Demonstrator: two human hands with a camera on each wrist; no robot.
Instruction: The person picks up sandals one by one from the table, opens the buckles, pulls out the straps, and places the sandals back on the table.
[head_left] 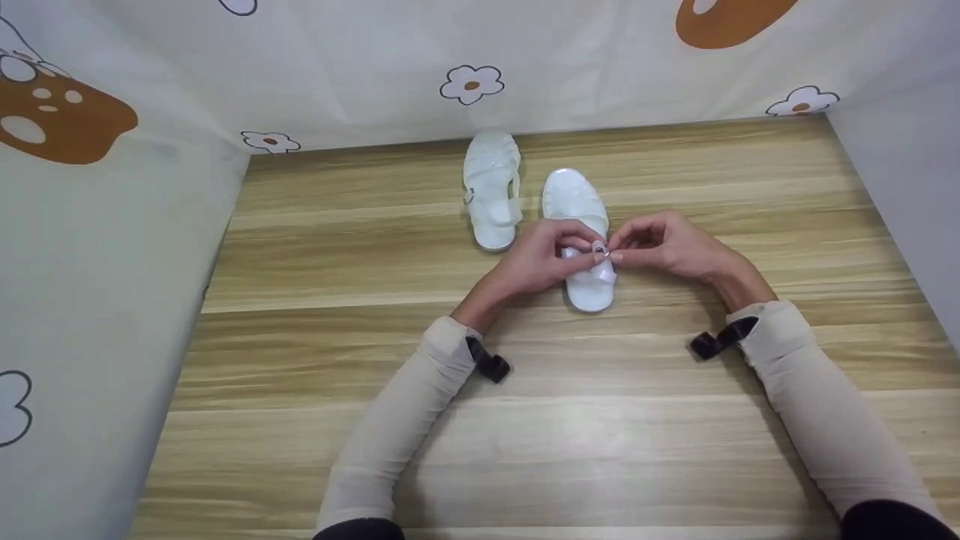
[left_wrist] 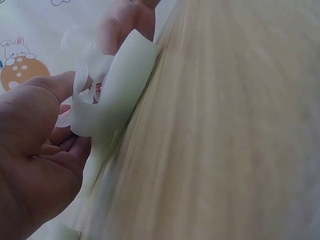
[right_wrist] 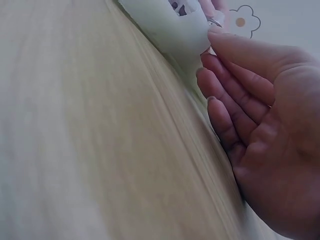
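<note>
A white sandal (head_left: 574, 193) lies on the wood-patterned surface, toe toward the back wall. Over its ankle strap, my left hand (head_left: 540, 255) pinches the strap near a small metal buckle (head_left: 601, 252) with thumb and fingers. From the other side my right hand (head_left: 675, 247) pinches the strap end at the buckle between thumb and index finger. In the right wrist view the buckle (right_wrist: 215, 23) shows at the thumb tip, while the other fingers curve loosely. The left wrist view shows the sandal's heel (left_wrist: 122, 80) beside my left hand (left_wrist: 45, 145). Fingers partly hide the strap.
A second white sandal (head_left: 491, 161) lies to the left, its toe close to the back wall (head_left: 375, 82). Patterned cloth-like walls border the wood-patterned surface (head_left: 570, 450) at the back and left, and a plain wall (head_left: 900, 172) stands at right.
</note>
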